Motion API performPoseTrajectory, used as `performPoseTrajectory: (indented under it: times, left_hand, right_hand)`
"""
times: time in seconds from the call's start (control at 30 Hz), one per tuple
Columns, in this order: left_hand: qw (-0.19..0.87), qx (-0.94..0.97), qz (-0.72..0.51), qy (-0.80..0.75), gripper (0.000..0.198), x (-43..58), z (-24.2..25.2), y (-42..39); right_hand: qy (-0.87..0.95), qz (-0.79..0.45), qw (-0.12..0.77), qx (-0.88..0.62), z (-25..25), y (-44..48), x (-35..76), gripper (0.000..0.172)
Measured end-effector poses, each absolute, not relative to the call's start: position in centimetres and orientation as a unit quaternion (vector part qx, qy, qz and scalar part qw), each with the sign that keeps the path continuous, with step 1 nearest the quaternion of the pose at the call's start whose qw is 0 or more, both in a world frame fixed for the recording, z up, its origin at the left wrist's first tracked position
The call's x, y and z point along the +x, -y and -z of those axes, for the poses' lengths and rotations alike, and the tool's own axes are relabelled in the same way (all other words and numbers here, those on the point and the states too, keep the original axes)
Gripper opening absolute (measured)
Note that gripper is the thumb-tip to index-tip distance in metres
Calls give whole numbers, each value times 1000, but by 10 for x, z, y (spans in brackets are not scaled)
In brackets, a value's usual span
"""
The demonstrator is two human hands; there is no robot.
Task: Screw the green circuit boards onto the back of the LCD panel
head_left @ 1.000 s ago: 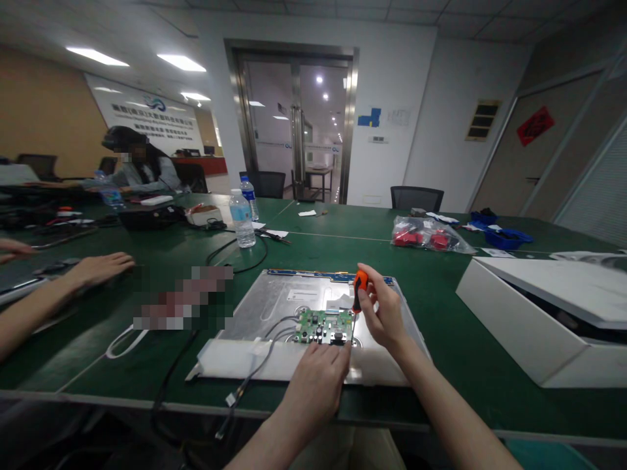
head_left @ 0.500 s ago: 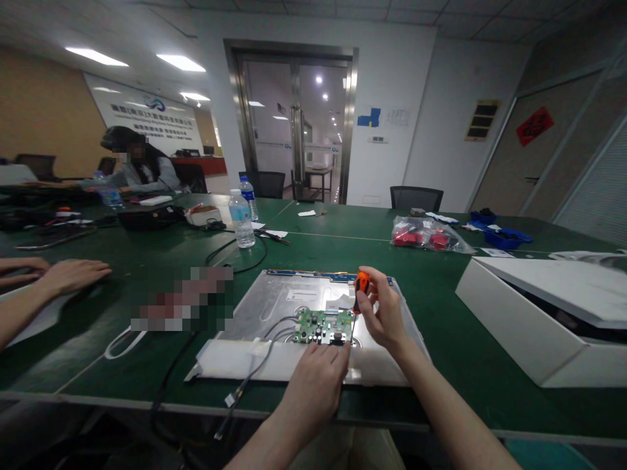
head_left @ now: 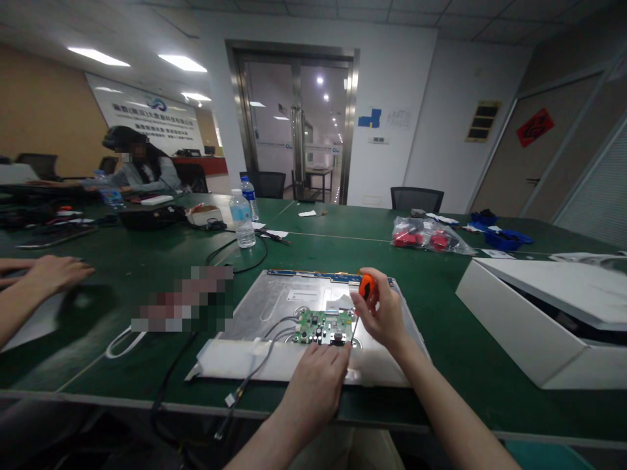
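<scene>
On the worktop (head_left: 450, 378), a metal panel (head_left: 251, 310) carries grey cables (head_left: 270, 350), then a green circuit board (head_left: 321, 324). The left hand (head_left: 318, 373) rests at the board's near edge; I cannot tell whether it grips anything. The right hand (head_left: 385, 310) grasps an orange-and-black screwdriver (head_left: 366, 287), its shaft slanting down by the board's right end.

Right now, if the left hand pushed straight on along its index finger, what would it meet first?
Probably the screwdriver, near its lower end, which comes down just ahead of the left hand at the right end of the board. Depth is unclear; they may already touch.
</scene>
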State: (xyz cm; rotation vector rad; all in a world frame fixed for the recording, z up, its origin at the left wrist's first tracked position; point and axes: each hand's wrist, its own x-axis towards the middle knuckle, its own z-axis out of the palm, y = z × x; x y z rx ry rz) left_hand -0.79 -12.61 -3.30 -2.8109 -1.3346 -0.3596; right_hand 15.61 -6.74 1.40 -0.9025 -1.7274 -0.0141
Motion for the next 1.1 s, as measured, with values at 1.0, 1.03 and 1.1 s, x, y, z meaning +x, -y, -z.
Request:
performPoseTrajectory:
  times: [1.0,1.03,1.1]
  left_hand:
    - [19,-898,123,422,39,-8,32,127]
    - [21,-898,125,422,39,-8,32,127]
    - [24,-898,128,420,39,-8,32,127]
  right_hand:
    - [710,39,579,-399,-14,65,155,34]
    - [711,41,577,-399,-15,66,154,34]
    - [722,33,573,-387,-16,67,155,33]
